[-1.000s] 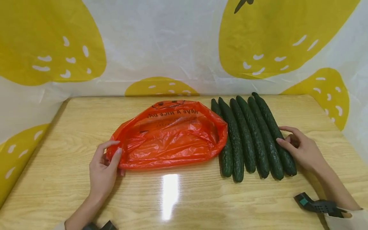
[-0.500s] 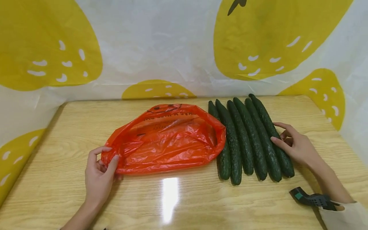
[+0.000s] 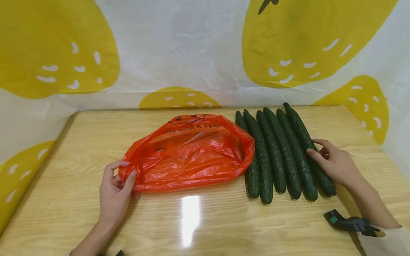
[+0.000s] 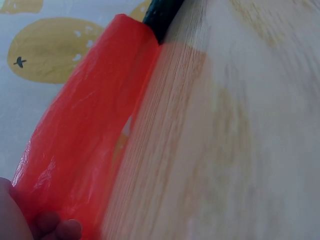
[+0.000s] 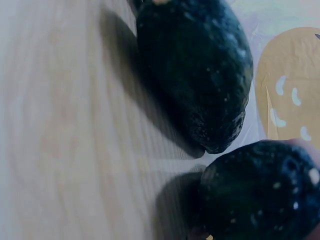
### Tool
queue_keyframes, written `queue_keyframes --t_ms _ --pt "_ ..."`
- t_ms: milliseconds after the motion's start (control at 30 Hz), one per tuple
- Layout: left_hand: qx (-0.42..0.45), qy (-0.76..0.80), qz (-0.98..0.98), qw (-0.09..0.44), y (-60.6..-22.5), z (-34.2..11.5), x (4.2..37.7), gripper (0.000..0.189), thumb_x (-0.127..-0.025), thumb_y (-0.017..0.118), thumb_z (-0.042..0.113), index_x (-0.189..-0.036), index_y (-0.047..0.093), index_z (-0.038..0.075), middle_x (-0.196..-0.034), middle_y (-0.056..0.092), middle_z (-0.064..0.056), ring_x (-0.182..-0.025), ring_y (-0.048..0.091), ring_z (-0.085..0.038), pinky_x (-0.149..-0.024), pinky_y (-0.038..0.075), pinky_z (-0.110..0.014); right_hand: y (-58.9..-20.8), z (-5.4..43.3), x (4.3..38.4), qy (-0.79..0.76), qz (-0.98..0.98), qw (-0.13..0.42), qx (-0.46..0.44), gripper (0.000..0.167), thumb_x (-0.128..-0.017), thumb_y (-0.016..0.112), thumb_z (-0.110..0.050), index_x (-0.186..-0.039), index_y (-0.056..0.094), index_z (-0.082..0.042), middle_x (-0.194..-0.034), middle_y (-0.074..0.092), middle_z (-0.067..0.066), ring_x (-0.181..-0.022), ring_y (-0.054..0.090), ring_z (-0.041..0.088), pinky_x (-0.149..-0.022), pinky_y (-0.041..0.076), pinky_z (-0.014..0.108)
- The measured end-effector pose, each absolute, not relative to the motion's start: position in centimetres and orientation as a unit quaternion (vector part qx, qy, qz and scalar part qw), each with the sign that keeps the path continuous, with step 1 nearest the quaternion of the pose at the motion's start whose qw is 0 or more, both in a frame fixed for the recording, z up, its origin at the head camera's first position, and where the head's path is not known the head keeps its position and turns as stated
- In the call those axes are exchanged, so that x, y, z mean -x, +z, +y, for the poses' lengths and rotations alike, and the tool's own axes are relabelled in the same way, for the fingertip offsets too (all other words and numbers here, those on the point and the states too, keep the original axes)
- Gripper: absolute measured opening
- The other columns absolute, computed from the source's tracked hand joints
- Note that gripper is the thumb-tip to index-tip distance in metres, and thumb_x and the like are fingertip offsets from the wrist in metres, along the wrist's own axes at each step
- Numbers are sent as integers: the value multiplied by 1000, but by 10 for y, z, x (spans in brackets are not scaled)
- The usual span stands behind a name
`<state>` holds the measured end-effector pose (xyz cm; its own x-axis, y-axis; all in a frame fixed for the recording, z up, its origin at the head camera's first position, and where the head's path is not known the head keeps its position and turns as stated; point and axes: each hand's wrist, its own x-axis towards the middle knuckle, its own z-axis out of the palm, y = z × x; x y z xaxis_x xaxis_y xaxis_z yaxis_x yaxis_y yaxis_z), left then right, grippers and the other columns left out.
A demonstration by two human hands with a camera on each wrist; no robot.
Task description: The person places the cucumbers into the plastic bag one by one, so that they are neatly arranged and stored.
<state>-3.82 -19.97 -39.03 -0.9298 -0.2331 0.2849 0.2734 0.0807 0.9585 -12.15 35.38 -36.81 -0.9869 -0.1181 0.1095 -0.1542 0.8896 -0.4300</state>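
Note:
My left hand (image 3: 115,193) pinches the left end of a thin red plastic bag (image 3: 192,156), which lies with its mouth spread toward me and dark print on its far side. The bag's right end touches a row of several dark green cucumbers. At the right end of that row, my right hand (image 3: 341,167) holds the outermost cucumber (image 3: 298,124), thumb on top and fingers on its far right side. The right wrist view shows the held cucumber (image 5: 260,190) apart from its neighbour (image 5: 195,70) at the near end. The right fingers are mostly hidden there.
Everything lies on a pale wooden table (image 3: 237,227) with a bright light reflection near the middle. A white cloth (image 3: 179,46) with large yellow fruit prints hangs behind and along both sides. A black strap (image 3: 349,223) sits on my right wrist.
The near end of the outermost cucumber has shifted slightly right, widening its gap from the neighbour. My left hand keeps hold of the bag. The head view has swayed a little.

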Motion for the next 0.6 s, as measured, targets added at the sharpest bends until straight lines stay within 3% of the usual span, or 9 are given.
queue_keyframes --t_ms 233,433,600 --pt "8 -682 -709 178 -390 -200 39 30 -92 57 -5 -119 43 -4 -62 56 -10 -37 49 -19 -37 44 -25 -366 359 124 215 -974 25 -72 57 -97 57 -32 -136 42 7 -78 57 10 -54 44 16 -51 35 32" --pt "19 -686 -706 175 -392 -200 40 31 -92 56 -7 -120 43 -5 -63 57 -9 -38 50 -19 -37 44 -25 -364 359 124 204 -976 17 -81 56 -100 51 -26 -142 32 6 -91 59 22 -60 53 22 -53 40 37" --pt "13 -681 -713 169 -390 -200 39 31 -93 56 -6 -121 42 -4 -64 58 -10 -38 49 -20 -37 44 -25 -361 355 124 189 -979 29 -67 54 -98 46 -18 -145 30 3 -96 59 26 -58 50 21 -50 36 34"
